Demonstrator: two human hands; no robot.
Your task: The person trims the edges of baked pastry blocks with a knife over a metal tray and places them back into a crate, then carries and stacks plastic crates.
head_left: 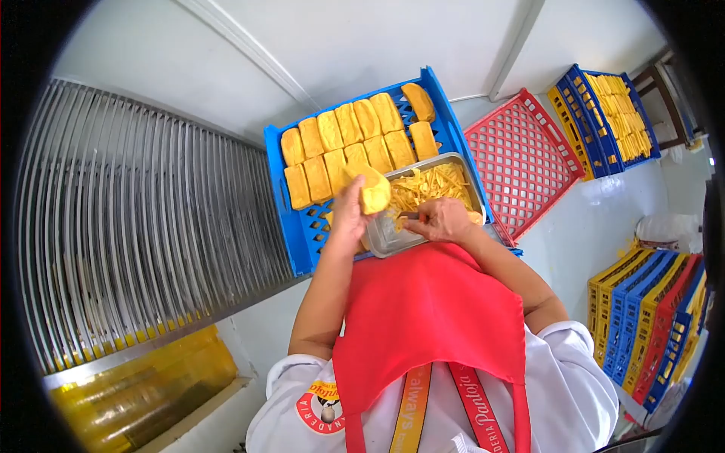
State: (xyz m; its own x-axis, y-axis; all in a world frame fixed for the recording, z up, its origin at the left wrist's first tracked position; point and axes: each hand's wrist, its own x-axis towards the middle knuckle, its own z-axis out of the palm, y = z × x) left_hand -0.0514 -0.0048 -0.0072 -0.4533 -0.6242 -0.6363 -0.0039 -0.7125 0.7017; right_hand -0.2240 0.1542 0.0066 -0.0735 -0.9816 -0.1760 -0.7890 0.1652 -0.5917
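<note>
Tool (pixel 410 217) mostly hidden by right hand (pixel 444 220).

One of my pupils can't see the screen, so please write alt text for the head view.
A person's left hand holds a yellow loaf while the right hand is curled over a tray of yellow strips. More loaves sit in rows in a blue crate, with a red crate to its right.

A red apron (pixel 430 317) partly covers a white short-sleeved shirt (pixel 563 404) with a round badge (pixel 320 410) and 2 lettered straps (pixel 411 408), orange and red.
</note>
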